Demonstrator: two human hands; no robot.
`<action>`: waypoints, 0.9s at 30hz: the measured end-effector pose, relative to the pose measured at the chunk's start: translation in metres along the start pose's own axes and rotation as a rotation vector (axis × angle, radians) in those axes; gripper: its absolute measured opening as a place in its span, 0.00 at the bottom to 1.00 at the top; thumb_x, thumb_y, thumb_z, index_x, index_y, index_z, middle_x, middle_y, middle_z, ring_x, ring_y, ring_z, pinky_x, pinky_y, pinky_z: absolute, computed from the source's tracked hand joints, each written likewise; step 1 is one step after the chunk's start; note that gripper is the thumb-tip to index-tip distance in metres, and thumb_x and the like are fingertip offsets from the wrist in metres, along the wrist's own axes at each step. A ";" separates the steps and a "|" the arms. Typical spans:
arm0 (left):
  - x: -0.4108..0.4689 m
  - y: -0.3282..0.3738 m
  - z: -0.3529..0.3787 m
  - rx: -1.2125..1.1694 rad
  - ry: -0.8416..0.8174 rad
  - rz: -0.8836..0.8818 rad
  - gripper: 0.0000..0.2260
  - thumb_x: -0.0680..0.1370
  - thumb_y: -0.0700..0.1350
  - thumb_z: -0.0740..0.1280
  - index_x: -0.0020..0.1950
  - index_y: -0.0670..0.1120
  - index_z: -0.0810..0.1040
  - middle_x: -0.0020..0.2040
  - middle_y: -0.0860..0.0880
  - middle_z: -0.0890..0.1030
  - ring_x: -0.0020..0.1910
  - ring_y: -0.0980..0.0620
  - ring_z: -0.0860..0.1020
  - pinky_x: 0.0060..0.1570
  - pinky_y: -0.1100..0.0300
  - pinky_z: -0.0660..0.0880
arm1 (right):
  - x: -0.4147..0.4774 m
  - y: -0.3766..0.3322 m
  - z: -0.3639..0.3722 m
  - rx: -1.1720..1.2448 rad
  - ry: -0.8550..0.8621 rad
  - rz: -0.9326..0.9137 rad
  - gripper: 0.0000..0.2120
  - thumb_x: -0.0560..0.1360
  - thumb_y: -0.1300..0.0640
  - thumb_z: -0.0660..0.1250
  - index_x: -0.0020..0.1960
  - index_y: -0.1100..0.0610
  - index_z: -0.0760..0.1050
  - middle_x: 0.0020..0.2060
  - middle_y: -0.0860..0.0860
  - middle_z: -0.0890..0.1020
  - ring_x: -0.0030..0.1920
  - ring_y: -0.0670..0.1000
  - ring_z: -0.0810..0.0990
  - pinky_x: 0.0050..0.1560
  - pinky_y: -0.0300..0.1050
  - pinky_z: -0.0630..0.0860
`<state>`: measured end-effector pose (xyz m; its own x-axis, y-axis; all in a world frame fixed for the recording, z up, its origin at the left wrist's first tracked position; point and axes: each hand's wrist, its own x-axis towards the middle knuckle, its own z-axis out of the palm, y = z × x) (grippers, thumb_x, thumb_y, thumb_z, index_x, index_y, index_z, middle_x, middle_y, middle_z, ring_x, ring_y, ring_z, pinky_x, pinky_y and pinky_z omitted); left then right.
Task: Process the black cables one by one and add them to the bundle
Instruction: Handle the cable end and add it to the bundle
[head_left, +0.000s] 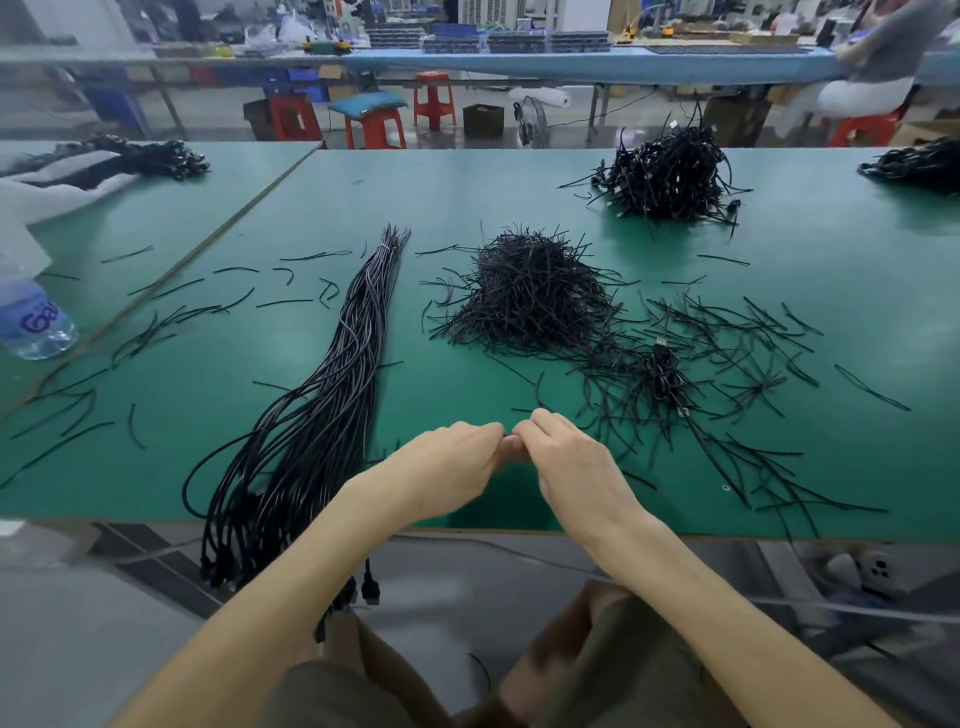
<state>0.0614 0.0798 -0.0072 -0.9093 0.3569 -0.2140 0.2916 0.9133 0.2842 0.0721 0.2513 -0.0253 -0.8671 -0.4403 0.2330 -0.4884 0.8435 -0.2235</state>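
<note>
Green matting covered the desk (519, 176). The bundle (332, 374) of straightened black cables lay on its left half. It ran from a pale wrap near its far tip back to the near edge, where the plug ends hung over the side.

Both hands met just inside the near edge at the middle of the desk, to the right of the bundle and apart from it. The left hand (452, 457) and the right hand (566, 457) were turned knuckles up, fingers curled, with their fingertips drawn together and touching. The fingers hid whatever might have been pinched between them, so I could not tell whether they held anything.

Beyond the right hand, on the right half of the desk, a single coiled cable (665, 369) with a USB plug lay among loose black ties (753, 332) strewn flat. A mound of ties (530, 296) stood at the middle of the desk, just right of the bundle's far end. A heap of coiled cables (670, 176) sat near the far edge toward the right. Another heap (919, 163) lay at the far right corner.

Scattered ties (156, 322) lay left of the bundle. A plastic water bottle (34, 322) stood on the adjoining desk to the left, close to the seam.
</note>
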 end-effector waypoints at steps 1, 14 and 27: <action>0.001 0.000 0.004 0.029 0.041 -0.001 0.18 0.87 0.56 0.48 0.42 0.49 0.63 0.39 0.48 0.73 0.35 0.46 0.72 0.37 0.50 0.66 | 0.001 0.001 0.002 -0.020 0.019 -0.009 0.17 0.76 0.72 0.61 0.60 0.57 0.75 0.53 0.50 0.76 0.55 0.52 0.76 0.53 0.47 0.76; 0.022 -0.019 0.011 -1.018 0.319 -0.233 0.18 0.88 0.53 0.51 0.43 0.45 0.68 0.26 0.57 0.63 0.22 0.56 0.58 0.21 0.64 0.56 | 0.016 0.033 0.002 -0.158 0.076 0.390 0.15 0.81 0.45 0.65 0.60 0.54 0.74 0.56 0.52 0.73 0.59 0.55 0.67 0.59 0.49 0.63; 0.020 -0.023 0.012 -1.101 0.286 -0.244 0.18 0.88 0.53 0.52 0.43 0.46 0.70 0.27 0.55 0.64 0.23 0.56 0.58 0.20 0.64 0.56 | 0.027 0.032 0.004 0.097 0.237 0.413 0.05 0.85 0.58 0.60 0.51 0.56 0.72 0.50 0.50 0.71 0.52 0.51 0.63 0.54 0.46 0.56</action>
<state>0.0398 0.0687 -0.0294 -0.9806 0.0096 -0.1957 -0.1879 0.2368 0.9532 0.0324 0.2649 -0.0295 -0.9496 0.0166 0.3132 -0.1251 0.8956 -0.4269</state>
